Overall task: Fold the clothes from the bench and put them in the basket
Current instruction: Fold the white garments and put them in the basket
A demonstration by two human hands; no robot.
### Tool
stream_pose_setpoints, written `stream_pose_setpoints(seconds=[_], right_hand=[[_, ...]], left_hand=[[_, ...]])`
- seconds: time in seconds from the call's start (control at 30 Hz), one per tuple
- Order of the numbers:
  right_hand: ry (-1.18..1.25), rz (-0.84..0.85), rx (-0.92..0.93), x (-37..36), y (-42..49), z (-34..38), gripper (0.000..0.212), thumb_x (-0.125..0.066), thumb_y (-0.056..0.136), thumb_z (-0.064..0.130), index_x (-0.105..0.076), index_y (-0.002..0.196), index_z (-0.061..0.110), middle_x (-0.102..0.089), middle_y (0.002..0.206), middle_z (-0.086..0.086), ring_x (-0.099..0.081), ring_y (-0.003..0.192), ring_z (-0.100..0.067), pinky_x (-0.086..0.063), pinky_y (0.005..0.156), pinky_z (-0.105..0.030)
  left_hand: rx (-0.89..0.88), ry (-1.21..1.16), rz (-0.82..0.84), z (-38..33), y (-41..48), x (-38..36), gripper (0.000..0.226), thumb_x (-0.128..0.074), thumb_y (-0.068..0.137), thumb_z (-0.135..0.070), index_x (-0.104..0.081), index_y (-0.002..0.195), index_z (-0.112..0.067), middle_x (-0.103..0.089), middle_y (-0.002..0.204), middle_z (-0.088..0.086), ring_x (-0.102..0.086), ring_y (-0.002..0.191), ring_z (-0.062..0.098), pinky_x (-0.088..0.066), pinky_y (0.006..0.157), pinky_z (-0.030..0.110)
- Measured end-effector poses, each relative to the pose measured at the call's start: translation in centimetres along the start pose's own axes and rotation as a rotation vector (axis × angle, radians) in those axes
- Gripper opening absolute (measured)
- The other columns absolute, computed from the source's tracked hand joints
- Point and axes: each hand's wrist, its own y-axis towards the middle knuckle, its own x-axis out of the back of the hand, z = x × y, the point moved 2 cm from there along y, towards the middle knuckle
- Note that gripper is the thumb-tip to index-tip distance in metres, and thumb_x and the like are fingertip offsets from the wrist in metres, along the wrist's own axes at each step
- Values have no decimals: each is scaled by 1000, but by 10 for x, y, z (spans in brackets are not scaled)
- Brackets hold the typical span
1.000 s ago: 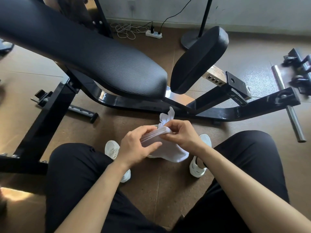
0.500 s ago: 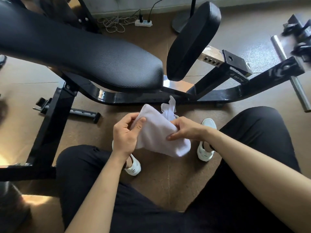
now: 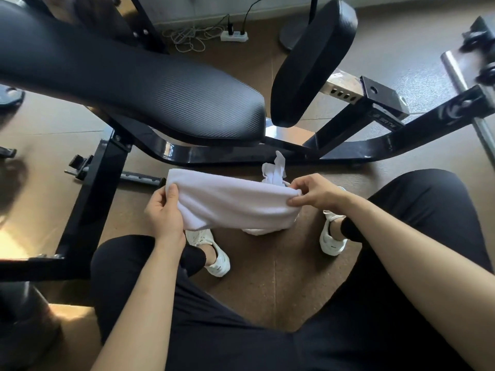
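A white cloth [image 3: 230,203] is stretched flat between my two hands, above the floor between my knees. My left hand [image 3: 163,212] grips its left end with the thumb on top. My right hand [image 3: 313,194] pinches its right end. Behind and under the cloth lies more white fabric [image 3: 276,170], partly hidden; what it sits in cannot be made out. The black padded bench [image 3: 128,87] stretches across the upper left with nothing lying on it. No basket is plainly visible.
A second black pad [image 3: 310,57] stands upright to the right of the bench seat on the black steel frame [image 3: 348,153]. A power strip with cables [image 3: 233,36] lies by the far wall. A metal bar [image 3: 468,97] lies at the right. My white shoes [image 3: 214,253] rest on the brown floor.
My hands have moved apart and pulled the bunched white cloth out into a wide flat band. The view has tilted slightly downward.
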Motion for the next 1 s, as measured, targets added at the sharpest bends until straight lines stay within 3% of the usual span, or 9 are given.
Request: stream_pose_setpoints(seconds=[0.17,0.23,0.3,0.37,0.43,0.6,0.83,1.0], right_hand=[[305,-191,63,7,-6,5,21,-75,89,5,-66,103,-6,-67,92,-12,-64,85,-18,-53,77,-32],[382,-283,103,13,-10,12,16,-74,90,6,-66,100,-2,-67,89,-10,-63,83,-17,-53,74,-32],[416,-328,130,21,-13,17,12,-74,90,7,-66,99,5,-68,86,-7,-63,81,-16,-53,71,-31],[418,-297,139,30,-18,20,14,-73,91,7,-66,103,8,-69,91,-10,-65,83,-17,-56,70,-30],[409,-205,146,36,-23,22,19,-71,92,4,-67,110,10,-68,97,-14,-67,85,-18,-57,72,-32],[368,-97,160,41,-31,28,13,-66,92,-4,-64,101,6,-64,92,-14,-64,86,-25,-55,75,-38],[401,-148,191,40,-31,32,21,-69,91,-2,-51,92,8,-63,85,-18,-65,80,-28,-58,69,-40],[411,-240,159,37,-25,28,30,-70,91,-1,-61,119,7,-72,90,-10,-71,81,-20,-61,68,-34]], left_hand=[[160,49,45,15,10,-1,21,-61,101,-35,-63,115,-19,-65,106,-3,-61,98,14,-50,78,28],[173,34,119,17,10,-4,23,-63,100,-26,-56,120,-19,-64,113,3,-63,104,20,-53,86,34],[123,-29,207,13,7,-8,25,-61,101,-11,-50,122,-19,-64,111,3,-64,99,15,-53,80,28],[56,-25,303,10,6,-10,23,-54,102,-4,-54,117,-21,-64,109,0,-63,100,13,-53,79,24],[40,14,368,11,6,-11,28,-50,104,-3,-66,110,-26,-66,115,-1,-61,111,15,-52,91,29],[68,42,352,16,9,-10,32,-48,106,-8,-71,119,-27,-67,124,-3,-61,120,19,-53,102,42],[102,89,307,26,14,-8,32,-51,104,-12,-72,122,-29,-68,127,-2,-61,123,21,-51,107,52],[71,40,304,23,13,-7,32,-57,102,-12,-71,126,-27,-65,133,-5,-57,127,16,-48,111,45]])
